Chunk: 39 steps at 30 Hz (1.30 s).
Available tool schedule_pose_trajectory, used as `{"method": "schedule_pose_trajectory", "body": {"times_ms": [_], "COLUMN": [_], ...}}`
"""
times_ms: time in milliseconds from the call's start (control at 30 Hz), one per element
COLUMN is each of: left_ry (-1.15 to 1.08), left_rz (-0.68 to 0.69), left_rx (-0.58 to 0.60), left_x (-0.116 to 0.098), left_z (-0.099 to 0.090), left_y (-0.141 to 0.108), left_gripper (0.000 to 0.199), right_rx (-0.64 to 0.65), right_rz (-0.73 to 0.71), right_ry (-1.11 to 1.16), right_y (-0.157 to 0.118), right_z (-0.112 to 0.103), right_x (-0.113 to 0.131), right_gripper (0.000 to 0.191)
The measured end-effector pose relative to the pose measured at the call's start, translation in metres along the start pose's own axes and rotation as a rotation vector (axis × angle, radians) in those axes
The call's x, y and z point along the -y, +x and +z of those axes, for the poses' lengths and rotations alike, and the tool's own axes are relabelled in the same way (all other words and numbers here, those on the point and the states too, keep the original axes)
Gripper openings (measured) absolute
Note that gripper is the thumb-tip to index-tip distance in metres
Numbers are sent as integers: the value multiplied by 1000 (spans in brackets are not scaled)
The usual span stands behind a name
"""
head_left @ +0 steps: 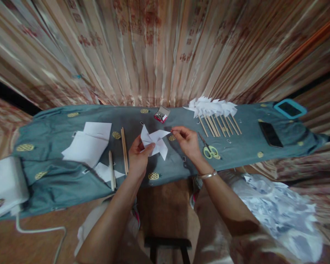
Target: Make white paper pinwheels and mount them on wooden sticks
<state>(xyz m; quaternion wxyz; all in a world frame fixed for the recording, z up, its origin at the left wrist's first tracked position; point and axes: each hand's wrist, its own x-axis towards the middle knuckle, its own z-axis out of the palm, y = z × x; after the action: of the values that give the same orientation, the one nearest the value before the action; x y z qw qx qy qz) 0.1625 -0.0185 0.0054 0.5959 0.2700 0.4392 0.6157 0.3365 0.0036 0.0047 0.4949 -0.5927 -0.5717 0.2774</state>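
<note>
A white paper pinwheel (160, 140) is pinched in my left hand (139, 156), its thumb pressed near the middle of the folded blades. Close to the pinwheel's right tip is my right hand (188, 143), thumb and forefinger together; whatever lies between them is too small to make out. Beyond both hands sits a small open box of metal pins (161, 116). Wooden sticks (124, 150) lie just left of my left hand. Scissors with light green handles (209, 150) rest to the right of my right hand.
Several pinwheels on sticks (213, 109) lie overlapped at the back right. Left are paper sheets (90, 145) and a pencil-like stick (111, 170). A phone (270, 134), a blue-framed device (290, 109) and a white appliance (5, 187) flank them. A bag of paper pieces (283, 209) stands below right.
</note>
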Motion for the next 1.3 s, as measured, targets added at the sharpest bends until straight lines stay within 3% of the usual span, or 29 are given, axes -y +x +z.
{"method": "schedule_pose_trajectory", "body": {"times_ms": [267, 467, 800, 1300], "left_ry": [6, 14, -3, -19], "left_rz": [-26, -83, -101, -120], "left_rx": [23, 35, 32, 28], "left_x": [-2, -5, -5, -4], "left_z": [-2, -7, -11, -11], "left_y": [-6, -10, -9, -8], "left_gripper": [53, 57, 61, 63], "right_rx": [280, 541, 556, 539], "right_rz": [-194, -328, -357, -346], "right_ry": [-844, -1227, -1227, -1195], "right_y": [84, 109, 122, 124], "right_z": [28, 49, 58, 60], "right_x": [30, 28, 12, 8], "right_gripper": [29, 31, 31, 30]}}
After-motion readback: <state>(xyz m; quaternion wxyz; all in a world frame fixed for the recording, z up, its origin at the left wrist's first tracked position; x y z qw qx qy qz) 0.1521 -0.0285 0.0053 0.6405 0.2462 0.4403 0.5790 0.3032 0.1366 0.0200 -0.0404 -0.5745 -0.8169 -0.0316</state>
